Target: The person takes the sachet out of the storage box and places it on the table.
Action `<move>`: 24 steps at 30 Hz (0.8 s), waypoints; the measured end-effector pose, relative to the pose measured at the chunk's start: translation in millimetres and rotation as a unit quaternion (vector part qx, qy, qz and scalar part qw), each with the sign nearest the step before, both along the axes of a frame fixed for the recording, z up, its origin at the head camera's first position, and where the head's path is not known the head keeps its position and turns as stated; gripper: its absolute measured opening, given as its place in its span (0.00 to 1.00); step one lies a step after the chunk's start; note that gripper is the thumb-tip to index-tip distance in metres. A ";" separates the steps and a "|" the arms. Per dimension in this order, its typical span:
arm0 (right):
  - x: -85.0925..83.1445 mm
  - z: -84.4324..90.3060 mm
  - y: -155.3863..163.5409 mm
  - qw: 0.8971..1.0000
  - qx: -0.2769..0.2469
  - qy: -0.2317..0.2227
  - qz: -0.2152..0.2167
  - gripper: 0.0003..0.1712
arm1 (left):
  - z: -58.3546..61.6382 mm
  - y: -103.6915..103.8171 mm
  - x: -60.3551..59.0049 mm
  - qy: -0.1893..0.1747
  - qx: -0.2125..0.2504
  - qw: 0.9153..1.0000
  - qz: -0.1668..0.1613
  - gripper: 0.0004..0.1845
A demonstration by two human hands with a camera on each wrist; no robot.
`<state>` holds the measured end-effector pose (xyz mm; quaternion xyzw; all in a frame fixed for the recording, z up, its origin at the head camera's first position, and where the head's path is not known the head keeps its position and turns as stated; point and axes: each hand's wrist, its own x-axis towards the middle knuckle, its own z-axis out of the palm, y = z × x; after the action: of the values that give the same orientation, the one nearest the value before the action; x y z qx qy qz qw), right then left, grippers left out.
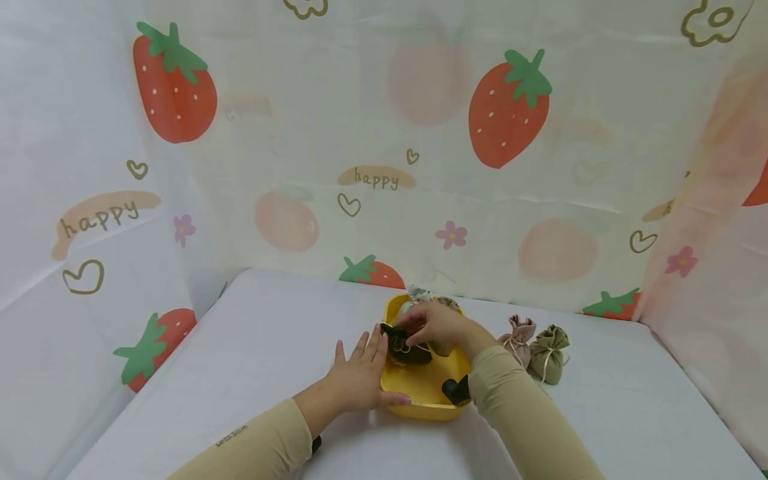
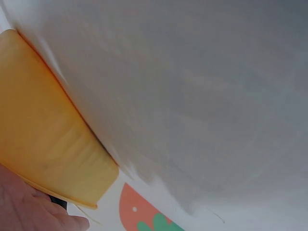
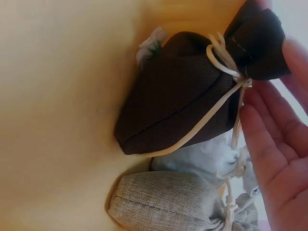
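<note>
On the white table (image 1: 252,373) in front of you sits a yellow tray (image 1: 420,390), and both of your hands are at it. Your left hand (image 1: 360,377) lies flat against the tray's left rim, fingers straight and spread, thumb along the near edge; it grips nothing. From the left wrist view you see only the tray's yellow wall (image 2: 43,139) and a bit of that hand at the bottom corner.

Your right hand (image 1: 435,323) reaches over the tray from the right and is at the tied neck of a dark brown pouch (image 1: 407,347). From the right wrist view the brown pouch (image 3: 183,91) lies on its side on the yellow floor, its cream cord (image 3: 202,125) trailing across it, and your fingers (image 3: 274,144) are nearly straight beside the knot, touching the cord and the gathered top. You cannot tell whether they pinch it.

Just beside the brown pouch, inside the tray, lies a grey pouch (image 3: 163,202), with a paler one behind it.

Right of the tray, on the table, stand a pink pouch (image 1: 519,337) and an olive pouch (image 1: 549,353), touching each other.
</note>
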<state>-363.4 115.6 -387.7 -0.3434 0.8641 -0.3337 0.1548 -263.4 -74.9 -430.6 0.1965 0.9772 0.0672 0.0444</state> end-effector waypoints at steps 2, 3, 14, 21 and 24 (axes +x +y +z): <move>-0.5 -2.0 -0.4 1.000 0.008 -0.005 0.002 0.19 | 0.0 0.3 -0.2 -0.001 0.000 1.000 0.000 0.63; -0.9 -3.1 -0.6 1.000 0.012 -0.003 0.000 0.19 | 0.2 0.3 -0.1 -0.001 0.000 1.000 0.000 0.63; 1.0 -4.3 -3.6 0.997 0.026 0.048 -0.057 0.04 | 0.3 0.6 0.8 -0.004 -0.003 1.000 0.000 0.63; -1.8 -3.2 2.9 0.990 0.029 0.070 -0.118 0.04 | 0.8 1.1 1.7 0.001 -0.001 1.000 0.000 0.64; -4.1 -3.8 5.1 0.989 0.026 0.061 -0.130 0.04 | 2.6 0.7 2.4 0.001 -0.005 1.000 0.001 0.63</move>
<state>-367.5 120.7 -391.4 -0.2435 0.9178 -0.3065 0.0658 -261.0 -74.1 -427.9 0.1956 0.9777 0.0619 0.0446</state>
